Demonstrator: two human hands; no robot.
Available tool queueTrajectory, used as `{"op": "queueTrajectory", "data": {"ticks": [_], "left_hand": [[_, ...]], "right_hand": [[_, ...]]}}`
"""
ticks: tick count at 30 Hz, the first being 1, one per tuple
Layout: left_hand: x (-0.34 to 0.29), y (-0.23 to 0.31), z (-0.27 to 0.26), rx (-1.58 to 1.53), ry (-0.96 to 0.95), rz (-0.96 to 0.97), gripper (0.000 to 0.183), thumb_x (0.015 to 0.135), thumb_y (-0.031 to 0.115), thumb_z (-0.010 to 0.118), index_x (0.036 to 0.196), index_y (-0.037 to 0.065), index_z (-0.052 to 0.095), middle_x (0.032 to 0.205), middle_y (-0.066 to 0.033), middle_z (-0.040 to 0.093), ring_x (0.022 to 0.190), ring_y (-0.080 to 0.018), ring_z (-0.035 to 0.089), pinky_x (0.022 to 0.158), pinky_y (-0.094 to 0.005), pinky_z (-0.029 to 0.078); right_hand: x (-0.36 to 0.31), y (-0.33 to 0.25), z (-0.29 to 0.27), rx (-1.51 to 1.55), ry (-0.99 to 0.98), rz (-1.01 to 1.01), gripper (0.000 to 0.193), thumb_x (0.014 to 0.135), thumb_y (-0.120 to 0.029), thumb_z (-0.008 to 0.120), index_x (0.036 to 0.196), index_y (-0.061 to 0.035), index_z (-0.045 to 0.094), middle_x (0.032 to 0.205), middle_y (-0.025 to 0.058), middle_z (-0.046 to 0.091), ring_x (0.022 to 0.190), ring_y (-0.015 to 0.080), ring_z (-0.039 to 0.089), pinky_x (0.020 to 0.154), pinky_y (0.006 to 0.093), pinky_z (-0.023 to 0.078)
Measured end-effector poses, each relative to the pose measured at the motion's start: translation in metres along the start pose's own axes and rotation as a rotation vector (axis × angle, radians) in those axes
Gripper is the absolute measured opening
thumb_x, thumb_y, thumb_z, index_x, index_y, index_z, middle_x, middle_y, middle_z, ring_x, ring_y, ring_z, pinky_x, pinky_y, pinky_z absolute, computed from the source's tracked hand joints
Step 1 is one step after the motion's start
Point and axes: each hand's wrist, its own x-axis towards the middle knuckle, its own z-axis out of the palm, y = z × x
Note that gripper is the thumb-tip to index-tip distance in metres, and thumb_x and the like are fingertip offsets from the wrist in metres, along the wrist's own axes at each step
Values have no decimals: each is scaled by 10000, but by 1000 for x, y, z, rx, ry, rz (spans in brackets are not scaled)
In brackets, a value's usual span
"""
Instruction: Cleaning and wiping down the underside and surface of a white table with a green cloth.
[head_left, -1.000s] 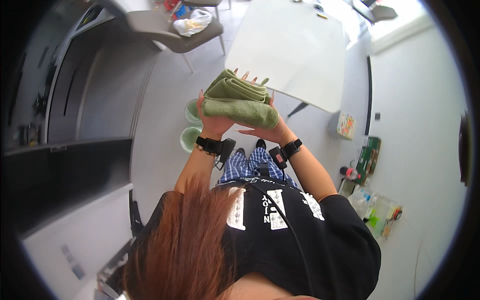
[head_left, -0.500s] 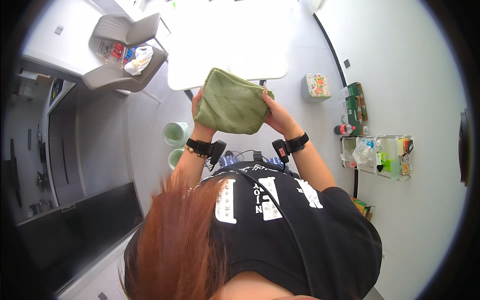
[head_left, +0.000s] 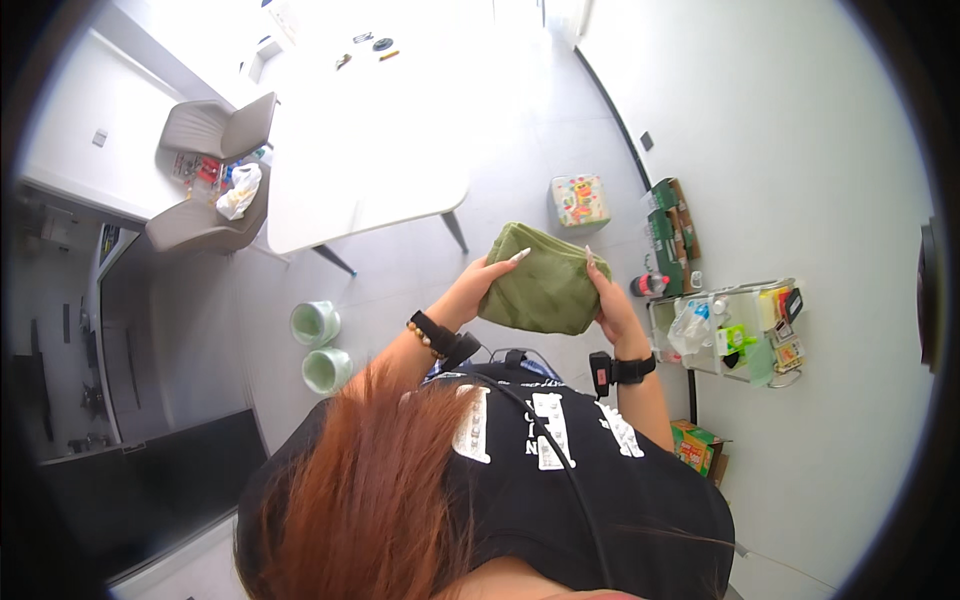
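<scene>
A folded green cloth (head_left: 540,285), like a towel, is held up in front of my body between both hands. My left hand (head_left: 482,283) grips its left side, thumb on top and the other fingers hidden beneath. At the right edge, my right hand (head_left: 612,300) pinches the cloth with the thumb on top; its other fingers are mostly out of sight. Several folded layers show along the far edge of the cloth. Each wrist wears a black strap with a small black box.
A white table (head_left: 370,150) stands ahead to the left, beside two grey chairs (head_left: 205,222). Two pale green bins (head_left: 327,371) sit on the floor at left. Rightward are a patterned stool (head_left: 580,203), green cartons (head_left: 664,235), a bottle (head_left: 650,285) and a loaded wire rack (head_left: 740,372).
Both hands have carried the cloth to the right and closer to my body. The view has turned, so the table now appears farther left. More of my left thumb shows on top.
</scene>
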Motion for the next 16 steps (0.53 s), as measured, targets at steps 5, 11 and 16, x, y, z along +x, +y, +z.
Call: {"op": "queueTrajectory", "data": {"ticks": [5,11,16], "left_hand": [[48,4,39,-20,83,57,440,975,250,579,1312,-21,497,1229,-131,608,1093,-214,619,912,-354,522],[101,64,53,-23,106,122,418,985,238,561,1301,-28,499,1228,-124,605,1079,-205,618,898,-345,525],[175,134,28,244,144,218,587,974,245,588,1462,5,368,1402,-125,507,1297,-229,477,1109,-369,349]], "right_hand": [[14,-24,-54,123,-79,-43,548,984,-419,541,1367,-31,488,1295,81,591,1153,183,596,932,343,507],[116,-57,-67,369,-385,-65,524,1024,-350,464,1454,-65,375,1444,81,470,1295,209,480,1078,399,387],[208,-129,-54,253,-332,-158,587,981,-363,560,1455,-60,392,1462,93,453,1359,187,414,1127,378,332]]}}
